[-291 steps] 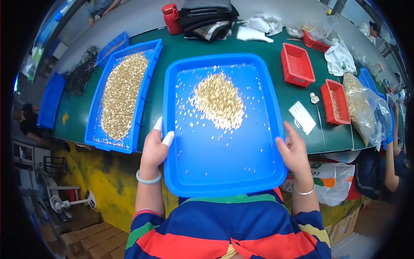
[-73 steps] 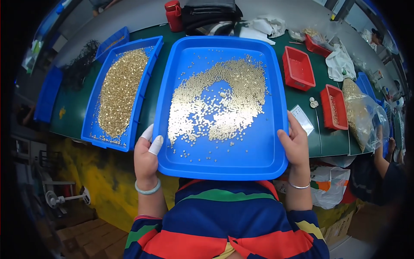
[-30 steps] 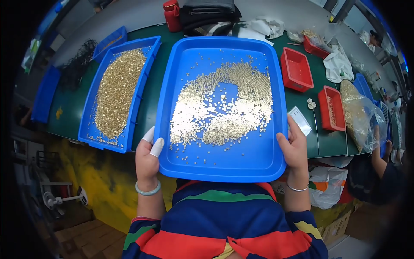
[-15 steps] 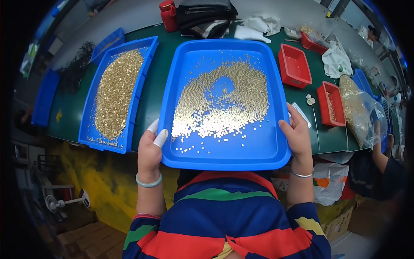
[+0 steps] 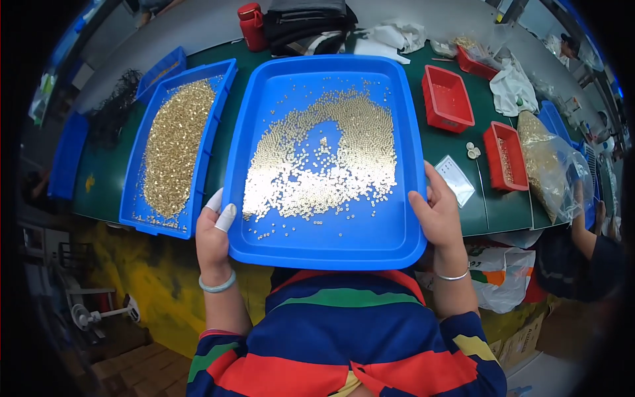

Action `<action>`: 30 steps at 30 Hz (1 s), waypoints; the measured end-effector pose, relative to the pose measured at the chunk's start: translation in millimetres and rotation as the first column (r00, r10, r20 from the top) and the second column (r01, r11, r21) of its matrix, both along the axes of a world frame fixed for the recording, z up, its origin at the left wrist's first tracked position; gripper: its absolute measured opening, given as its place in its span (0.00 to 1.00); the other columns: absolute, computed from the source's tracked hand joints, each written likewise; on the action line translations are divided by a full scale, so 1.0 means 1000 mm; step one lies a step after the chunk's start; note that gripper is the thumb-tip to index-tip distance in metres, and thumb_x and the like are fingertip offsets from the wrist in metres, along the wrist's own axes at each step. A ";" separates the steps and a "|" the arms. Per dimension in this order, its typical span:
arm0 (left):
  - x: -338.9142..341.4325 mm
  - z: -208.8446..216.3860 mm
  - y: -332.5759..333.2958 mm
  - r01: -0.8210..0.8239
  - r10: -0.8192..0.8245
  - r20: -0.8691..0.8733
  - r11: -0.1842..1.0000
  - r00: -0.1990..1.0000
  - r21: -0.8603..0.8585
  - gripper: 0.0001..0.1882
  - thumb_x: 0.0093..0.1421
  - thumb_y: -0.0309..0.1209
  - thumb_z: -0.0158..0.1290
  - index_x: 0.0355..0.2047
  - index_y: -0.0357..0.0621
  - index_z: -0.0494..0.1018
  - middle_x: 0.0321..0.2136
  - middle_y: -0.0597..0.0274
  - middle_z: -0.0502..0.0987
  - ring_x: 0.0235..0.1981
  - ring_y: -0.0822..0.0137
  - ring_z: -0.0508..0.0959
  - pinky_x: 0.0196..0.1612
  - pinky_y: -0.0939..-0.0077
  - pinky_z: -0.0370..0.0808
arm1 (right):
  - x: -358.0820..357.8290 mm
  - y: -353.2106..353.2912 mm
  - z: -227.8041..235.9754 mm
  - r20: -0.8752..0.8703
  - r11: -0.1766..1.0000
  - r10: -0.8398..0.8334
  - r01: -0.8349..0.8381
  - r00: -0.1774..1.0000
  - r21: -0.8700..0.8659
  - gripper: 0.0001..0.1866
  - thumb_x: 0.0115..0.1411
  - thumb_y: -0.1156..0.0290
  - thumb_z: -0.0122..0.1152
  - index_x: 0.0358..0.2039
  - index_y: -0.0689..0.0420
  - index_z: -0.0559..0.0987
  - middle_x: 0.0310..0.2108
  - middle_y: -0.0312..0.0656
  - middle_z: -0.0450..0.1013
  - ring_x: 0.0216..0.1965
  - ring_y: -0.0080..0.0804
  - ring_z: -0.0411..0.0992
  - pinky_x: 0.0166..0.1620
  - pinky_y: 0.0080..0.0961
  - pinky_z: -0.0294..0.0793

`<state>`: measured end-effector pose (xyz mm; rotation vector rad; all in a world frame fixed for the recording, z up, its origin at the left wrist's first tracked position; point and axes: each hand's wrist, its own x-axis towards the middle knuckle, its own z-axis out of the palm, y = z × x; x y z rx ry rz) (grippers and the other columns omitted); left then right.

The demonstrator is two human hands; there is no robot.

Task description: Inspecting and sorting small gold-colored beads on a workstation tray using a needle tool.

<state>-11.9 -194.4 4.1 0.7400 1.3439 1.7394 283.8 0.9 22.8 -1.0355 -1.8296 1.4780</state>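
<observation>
At frame left stood one long blue bin. The left hand gripped one blue tray, mid-frame, its gold pieces uncountable; the right hand gripped the opposite side, some fingers hidden. Three red bins stood right, one partly covered.

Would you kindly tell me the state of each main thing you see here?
Tray: held, partly covered
Pieces: spread in a patchy ring
Left hand: gripping the tray's left side
Right hand: gripping the tray's right side
Big blue bin: open, heaped with golden bits
Leftmost red bin: open
Rightmost red bin: open, some bits inside
Flask: standing, lid on
Dark cloth: folded, stacked
Clear bag: holding golden bits
</observation>
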 end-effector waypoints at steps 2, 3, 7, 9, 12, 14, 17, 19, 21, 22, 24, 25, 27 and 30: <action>0.016 -0.004 0.009 -0.115 0.111 -0.088 0.993 0.990 -0.041 0.21 0.61 0.23 0.44 0.54 0.27 0.60 0.46 0.54 0.72 0.45 0.70 0.72 0.48 0.80 0.68 | 0.003 0.018 0.000 -0.146 0.996 -0.005 -0.008 0.989 -0.088 0.31 0.56 0.84 0.48 0.60 0.70 0.51 0.40 0.48 0.73 0.36 0.24 0.74 0.39 0.16 0.73; 0.016 -0.014 0.006 -0.078 0.073 -0.107 0.996 0.992 -0.037 0.21 0.61 0.23 0.43 0.54 0.27 0.60 0.45 0.55 0.72 0.45 0.70 0.72 0.48 0.79 0.68 | 0.010 0.015 -0.004 -0.200 0.994 0.004 -0.027 0.980 -0.110 0.31 0.56 0.84 0.48 0.60 0.70 0.52 0.39 0.47 0.73 0.34 0.24 0.74 0.37 0.15 0.73; -0.002 -0.006 -0.015 -0.032 0.032 -0.009 0.998 0.999 -0.056 0.21 0.61 0.23 0.43 0.54 0.27 0.61 0.45 0.55 0.72 0.45 0.70 0.72 0.48 0.79 0.68 | 0.000 -0.019 -0.017 -0.131 0.999 0.029 -0.031 0.991 -0.020 0.29 0.57 0.82 0.47 0.59 0.71 0.54 0.38 0.45 0.73 0.32 0.21 0.73 0.33 0.14 0.72; 0.003 -0.008 -0.004 -0.071 0.068 -0.036 0.995 0.997 -0.064 0.21 0.61 0.23 0.43 0.54 0.27 0.61 0.45 0.54 0.72 0.45 0.70 0.72 0.48 0.80 0.67 | -0.008 0.008 -0.013 -0.117 0.997 0.045 -0.053 0.992 -0.059 0.29 0.57 0.83 0.47 0.59 0.71 0.53 0.37 0.44 0.73 0.31 0.20 0.73 0.33 0.14 0.72; 0.014 -0.022 -0.004 -0.118 0.111 -0.082 0.989 0.990 -0.091 0.21 0.61 0.22 0.43 0.54 0.27 0.61 0.44 0.56 0.73 0.44 0.72 0.72 0.48 0.81 0.67 | -0.003 0.013 -0.021 -0.167 0.989 0.042 -0.064 0.985 -0.130 0.30 0.57 0.83 0.48 0.60 0.70 0.53 0.36 0.43 0.73 0.30 0.18 0.72 0.33 0.14 0.71; 0.015 -0.024 -0.007 -0.135 0.126 -0.081 0.985 0.989 -0.110 0.20 0.61 0.23 0.44 0.54 0.28 0.61 0.44 0.57 0.73 0.43 0.73 0.72 0.47 0.82 0.67 | 0.007 0.000 -0.043 -0.123 0.997 0.013 -0.022 0.992 -0.074 0.30 0.57 0.83 0.47 0.60 0.70 0.53 0.36 0.43 0.73 0.30 0.18 0.72 0.33 0.13 0.71; 0.012 -0.028 -0.007 -0.126 0.115 -0.091 0.984 0.989 -0.125 0.20 0.61 0.23 0.44 0.53 0.28 0.62 0.43 0.59 0.73 0.42 0.74 0.72 0.46 0.82 0.68 | 0.005 -0.005 -0.049 -0.122 0.998 -0.010 0.001 0.992 -0.069 0.29 0.58 0.82 0.47 0.60 0.70 0.53 0.36 0.43 0.73 0.31 0.18 0.72 0.33 0.13 0.71; 0.007 -0.029 -0.007 -0.088 0.073 -0.115 0.988 0.991 -0.125 0.19 0.61 0.23 0.44 0.53 0.28 0.63 0.41 0.60 0.74 0.41 0.75 0.72 0.44 0.83 0.68 | 0.000 -0.007 -0.046 -0.167 0.994 -0.031 0.013 0.985 -0.110 0.29 0.58 0.82 0.48 0.60 0.70 0.53 0.36 0.44 0.74 0.31 0.18 0.72 0.33 0.13 0.71; 0.007 -0.031 -0.010 -0.104 0.081 -0.144 0.982 0.986 -0.158 0.19 0.61 0.23 0.45 0.53 0.29 0.63 0.41 0.60 0.74 0.40 0.76 0.72 0.44 0.84 0.68 | 0.000 -0.010 -0.049 -0.124 0.994 0.005 -0.018 0.992 -0.105 0.30 0.58 0.82 0.48 0.60 0.70 0.53 0.36 0.44 0.74 0.31 0.18 0.72 0.33 0.12 0.70; 0.007 -0.031 -0.011 -0.106 0.074 -0.174 0.978 0.982 -0.180 0.19 0.60 0.23 0.45 0.52 0.29 0.63 0.40 0.60 0.74 0.40 0.76 0.72 0.43 0.84 0.68 | -0.002 -0.012 -0.049 -0.087 0.997 -0.009 0.003 0.996 -0.075 0.29 0.58 0.83 0.48 0.60 0.70 0.53 0.35 0.43 0.74 0.30 0.17 0.71 0.31 0.12 0.69; 0.007 -0.032 -0.014 -0.121 0.078 -0.200 0.970 0.977 -0.210 0.19 0.60 0.23 0.46 0.52 0.29 0.63 0.40 0.61 0.74 0.39 0.77 0.72 0.43 0.85 0.68 | -0.006 -0.015 -0.051 -0.016 0.999 -0.040 0.039 0.999 -0.011 0.29 0.57 0.83 0.48 0.59 0.70 0.55 0.32 0.41 0.74 0.27 0.14 0.69 0.28 0.12 0.68; 0.007 -0.033 -0.015 -0.142 0.094 -0.212 0.964 0.973 -0.224 0.19 0.60 0.23 0.46 0.52 0.29 0.63 0.38 0.62 0.74 0.37 0.78 0.72 0.41 0.86 0.67 | -0.008 -0.017 -0.052 -0.012 0.999 -0.026 0.026 1.000 -0.019 0.29 0.57 0.83 0.48 0.59 0.70 0.55 0.32 0.41 0.74 0.27 0.14 0.69 0.28 0.12 0.68; 0.005 -0.036 -0.019 -0.179 0.119 -0.237 0.951 0.964 -0.250 0.20 0.59 0.22 0.47 0.52 0.29 0.63 0.33 0.66 0.74 0.33 0.80 0.71 0.38 0.88 0.67 | -0.010 -0.019 -0.055 -0.005 0.998 -0.050 0.049 0.999 -0.037 0.29 0.57 0.83 0.48 0.59 0.69 0.55 0.32 0.41 0.74 0.27 0.14 0.69 0.28 0.11 0.67; -0.008 -0.045 -0.037 -0.254 0.139 -0.338 0.911 0.931 -0.325 0.19 0.59 0.22 0.48 0.51 0.30 0.64 0.28 0.69 0.72 0.28 0.82 0.69 0.33 0.89 0.66 | -0.012 -0.021 -0.060 0.010 0.997 -0.053 0.053 0.999 -0.047 0.30 0.56 0.83 0.49 0.60 0.68 0.55 0.31 0.40 0.74 0.26 0.13 0.69 0.28 0.10 0.67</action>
